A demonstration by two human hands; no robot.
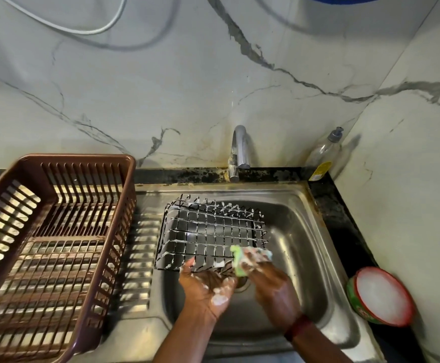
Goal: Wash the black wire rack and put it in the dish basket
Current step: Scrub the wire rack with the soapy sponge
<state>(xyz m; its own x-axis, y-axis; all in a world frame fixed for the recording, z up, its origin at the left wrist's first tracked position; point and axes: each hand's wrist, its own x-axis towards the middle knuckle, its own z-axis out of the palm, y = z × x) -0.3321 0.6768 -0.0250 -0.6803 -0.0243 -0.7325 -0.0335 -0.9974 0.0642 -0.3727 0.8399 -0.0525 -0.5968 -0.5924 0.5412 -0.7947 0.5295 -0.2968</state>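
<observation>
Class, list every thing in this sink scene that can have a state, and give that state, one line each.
black wire rack, soapy, in the sink
left hand, holds the rack's near edge
right hand, grips the sponge
sponge, lathered, against the rack
tap, no water seen running
dish basket, rack not yet inside
soap tub, lid off
bottle, upright, capped

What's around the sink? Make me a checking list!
Surface: steel sink, wet, soap flecks.
Job's things: black wire rack in the sink, foamy; brown dish basket to its left, empty.
Clutter: soap bottle behind the sink; round tub of white paste at right.
Hands: left hand holds the rack's near edge; right hand grips a green sponge on it.
Cables: white cord looping on the wall.
Surroundings: tap, marble-look wall.
</observation>
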